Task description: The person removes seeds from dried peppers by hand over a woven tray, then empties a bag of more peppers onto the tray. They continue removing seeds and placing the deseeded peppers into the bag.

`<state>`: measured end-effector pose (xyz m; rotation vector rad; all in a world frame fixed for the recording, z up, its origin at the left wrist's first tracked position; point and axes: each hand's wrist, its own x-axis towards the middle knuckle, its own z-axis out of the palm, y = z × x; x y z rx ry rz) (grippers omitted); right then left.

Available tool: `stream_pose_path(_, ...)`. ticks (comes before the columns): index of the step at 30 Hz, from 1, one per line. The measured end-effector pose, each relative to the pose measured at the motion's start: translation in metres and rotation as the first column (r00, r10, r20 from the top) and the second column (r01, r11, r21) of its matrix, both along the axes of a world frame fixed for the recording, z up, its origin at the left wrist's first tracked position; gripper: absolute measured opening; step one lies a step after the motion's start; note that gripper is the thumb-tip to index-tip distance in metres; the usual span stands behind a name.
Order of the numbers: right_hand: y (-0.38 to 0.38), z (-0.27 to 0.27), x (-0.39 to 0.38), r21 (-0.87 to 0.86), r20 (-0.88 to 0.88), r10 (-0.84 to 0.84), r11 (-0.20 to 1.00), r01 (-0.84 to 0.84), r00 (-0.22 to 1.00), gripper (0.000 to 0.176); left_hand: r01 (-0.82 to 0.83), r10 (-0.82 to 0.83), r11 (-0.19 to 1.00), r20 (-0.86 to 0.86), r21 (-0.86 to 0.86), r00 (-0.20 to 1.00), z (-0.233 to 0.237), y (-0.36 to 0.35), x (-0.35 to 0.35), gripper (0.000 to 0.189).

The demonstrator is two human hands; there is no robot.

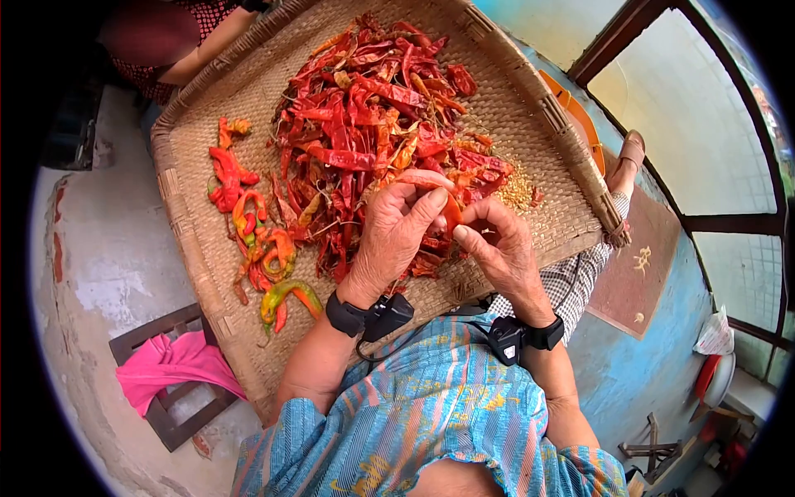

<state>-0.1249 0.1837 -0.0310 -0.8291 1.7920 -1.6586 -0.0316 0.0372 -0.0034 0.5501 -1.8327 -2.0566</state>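
A curved red chili pepper (451, 212) is held between my two hands above the heap. My left hand (396, 225) is closed, thumb and fingers gripping its upper part. The thumb and forefinger of my right hand (505, 253) pinch at its lower end, partly hiding that tip. Beneath and beyond both hands lies a large pile of dried red chilies (356, 116) in a woven tray (240, 91). Pale loose seeds (517, 186) are scattered on the weave to the right. Fresher red, orange and green peppers (269, 248) form a separate row along the tray's left side.
Another person's arm (215, 45) reaches to the tray's far left rim. A dark wooden stool (190, 418) with a pink cloth (174, 364) stands at the left. An orange basin (571, 112) sits beyond the right rim, near a window (696, 108).
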Motion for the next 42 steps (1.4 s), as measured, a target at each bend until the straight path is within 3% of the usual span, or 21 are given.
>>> stream_pose_path(3, 0.006, 0.003, -0.002, 0.008, 0.101, 0.007, 1.0, -0.008, 0.995, 0.011, 0.057, -0.058, 0.998, -0.033, -0.024, 0.998, 0.0, 0.003, -0.009, 0.022)
stream_pose_path(5, 0.012, 0.005, -0.005, -0.086, 0.391, -0.018, 0.995, 0.056, 0.92, 0.009, -0.032, 0.033, 0.998, -0.016, 0.046, 0.999, 0.009, 0.006, -0.014, 0.021)
stream_pose_path(7, 0.016, 0.001, -0.014, -0.223, 0.625, -0.013, 0.955, 0.194, 0.78, 0.009, -0.037, 0.036, 0.998, -0.007, -0.059, 0.999, 0.004, -0.005, -0.017, 0.019)
stream_pose_path(9, 0.018, 0.004, -0.02, -0.247, 0.695, -0.032, 0.928, 0.28, 0.719, 0.008, 0.033, 0.076, 0.808, 0.16, -0.588, 0.984, 0.004, -0.01, -0.018, 0.019)
stream_pose_path(10, 0.021, -0.001, -0.022, -0.278, 0.72, 0.007, 0.919, 0.279, 0.694, 0.007, 0.085, 0.049, 0.727, 0.175, -0.681, 0.983, -0.002, -0.01, -0.018, 0.022)
stream_pose_path(15, 0.017, -0.017, -0.02, -0.24, 0.724, -0.064, 0.91, 0.339, 0.687, 0.014, 0.228, -0.136, 0.735, 0.19, -0.638, 0.972, -0.016, 0.011, -0.019, 0.03)
stream_pose_path(17, 0.016, -0.012, -0.021, -0.208, 0.741, -0.072, 0.921, 0.329, 0.668, 0.019, 0.179, -0.154, 0.53, 0.114, -0.829, 0.981, -0.022, 0.017, -0.02, 0.035)
stream_pose_path(19, 0.018, -0.019, -0.022, -0.231, 0.691, -0.056, 0.927, 0.294, 0.721, 0.021, 0.25, -0.149, 0.521, 0.202, -0.816, 0.968, -0.021, 0.02, -0.019, 0.035)
stream_pose_path(21, 0.019, -0.015, -0.024, -0.251, 0.636, -0.036, 0.935, 0.25, 0.771, 0.022, 0.29, -0.124, 0.37, 0.263, -0.883, 0.957, -0.028, 0.019, -0.019, 0.03)
stream_pose_path(23, 0.021, 0.004, -0.026, -0.326, 0.574, -0.089, 0.887, 0.327, 0.814, 0.02, 0.292, -0.119, 0.345, 0.267, -0.892, 0.956, -0.031, 0.017, -0.018, 0.025)
stream_pose_path(26, 0.026, 0.015, -0.057, -0.442, 0.627, 0.024, 0.834, 0.33, 0.779, 0.013, 0.245, -0.117, 0.388, 0.216, -0.888, 0.969, -0.032, 0.012, -0.015, 0.023)
stream_pose_path(28, 0.026, 0.015, -0.084, -0.468, 0.653, 0.045, 0.809, 0.355, 0.756, 0.014, 0.201, -0.077, 0.568, 0.192, -0.798, 0.978, -0.026, 0.011, -0.012, 0.019)
stream_pose_path(30, 0.029, 0.002, -0.119, -0.52, 0.691, 0.138, 0.777, 0.355, 0.709, 0.02, 0.193, -0.063, 0.638, 0.199, -0.746, 0.978, -0.019, 0.009, -0.01, 0.018)
stream_pose_path(31, 0.027, 0.006, -0.124, -0.521, 0.69, 0.139, 0.776, 0.354, 0.71, 0.02, 0.18, -0.049, 0.701, 0.206, -0.69, 0.977, -0.016, 0.007, -0.01, 0.018)
stream_pose_path(33, 0.024, 0.016, -0.129, -0.313, 0.837, -0.063, 0.759, 0.571, 0.543, 0.023, 0.143, -0.04, 0.718, 0.166, -0.681, 0.985, -0.024, 0.002, -0.007, 0.013)
stream_pose_path(35, 0.023, 0.005, -0.117, -0.308, 0.788, -0.114, 0.778, 0.547, 0.605, 0.033, 0.032, 0.016, 0.908, 0.112, -0.419, 0.994, -0.027, -0.001, -0.005, 0.012)
stream_pose_path(36, 0.02, 0.002, -0.104, -0.288, 0.655, -0.142, 0.861, 0.419, 0.742, 0.035, 0.002, 0.019, 0.943, 0.06, -0.334, 0.998, -0.025, -0.002, -0.004, 0.018)
stream_pose_path(37, 0.016, 0.0, -0.09, -0.238, 0.499, -0.14, 0.927, 0.291, 0.855, 0.038, 0.003, 0.019, 0.941, 0.062, -0.339, 0.998, -0.022, -0.003, -0.003, 0.018)
stream_pose_path(39, 0.007, 0.001, -0.061, -0.085, 0.352, -0.024, 0.995, 0.058, 0.936, 0.043, -0.108, 0.109, 0.991, 0.015, -0.078, 0.994, -0.015, -0.004, -0.003, 0.023)
stream_pose_path(41, -0.007, 0.007, -0.033, -0.024, 0.208, -0.022, 0.999, 0.027, 0.978, 0.043, -0.11, 0.11, 0.992, -0.003, -0.054, 0.994, -0.012, -0.004, -0.001, 0.025)
stream_pose_path(42, -0.01, 0.005, -0.026, -0.041, 0.271, 0.01, 0.999, 0.001, 0.962, 0.047, -0.111, 0.11, 0.993, -0.013, -0.039, 0.994, -0.01, -0.004, 0.0, 0.024)
